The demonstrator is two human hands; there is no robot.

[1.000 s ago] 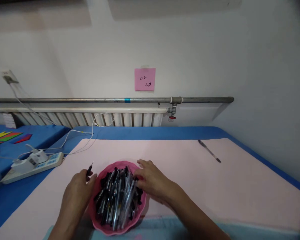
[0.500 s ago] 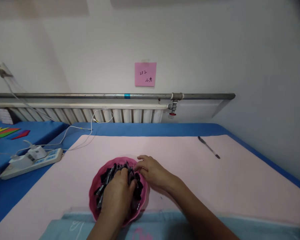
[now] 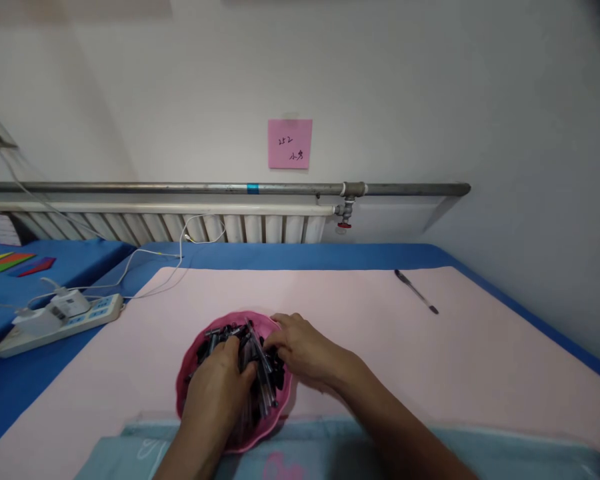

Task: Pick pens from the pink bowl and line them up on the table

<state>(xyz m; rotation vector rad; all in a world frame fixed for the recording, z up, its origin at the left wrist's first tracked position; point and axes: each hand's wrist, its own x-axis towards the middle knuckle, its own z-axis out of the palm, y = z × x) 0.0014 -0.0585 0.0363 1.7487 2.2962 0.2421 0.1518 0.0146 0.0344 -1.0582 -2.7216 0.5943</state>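
Observation:
A pink bowl [image 3: 185, 375] with a wavy rim holds many pen parts [image 3: 267, 381], clear tubes and black pieces piled loosely. My left hand [image 3: 221, 381] reaches down into the bowl, its fingers curled around part of the pile; the fingertips are hidden among the pieces. At the bowl's right rim is my right hand [image 3: 305, 347], thumb on the inner side and bent fingers over the edge, gripping the rim. One pen [image 3: 416, 291] with a clear barrel and dark ends lies on the pink sheet, away from both hands.
A pink sheet [image 3: 370, 333] covers the blue table [image 3: 300, 256]. To the left lie a power strip [image 3: 60, 325] with plugs and white cables. Flat coloured pieces [image 3: 10, 262] rest on another blue surface. Light blue cloth [image 3: 370, 440] lines the front edge; a radiator [image 3: 275, 229] stands behind.
My left hand has shifted slightly left and the pen parts are stirred, with clear tubes now showing on the bowl's right side. My right hand's fingers have drawn in against the rim.

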